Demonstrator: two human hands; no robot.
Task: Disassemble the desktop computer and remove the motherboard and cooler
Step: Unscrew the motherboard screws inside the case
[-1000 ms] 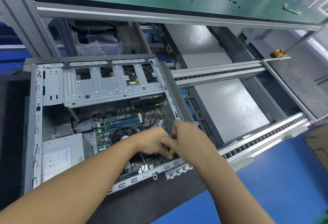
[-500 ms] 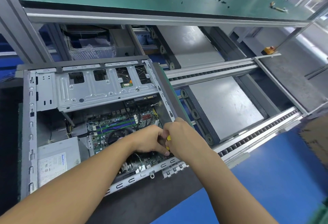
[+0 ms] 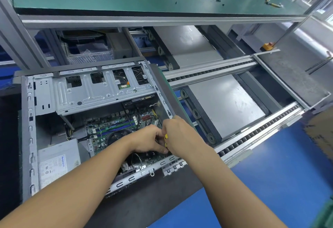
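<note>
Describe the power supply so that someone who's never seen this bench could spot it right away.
Start at the open computer case lying on its side at the left of the picture and look into its near left corner. The power supply is the closed grey metal box there. It is the only part with a white printed label, unlike the green motherboard next to it.

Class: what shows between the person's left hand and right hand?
In the head view, a sliver of yellow tool handle shows between the left hand and the right hand.
</note>
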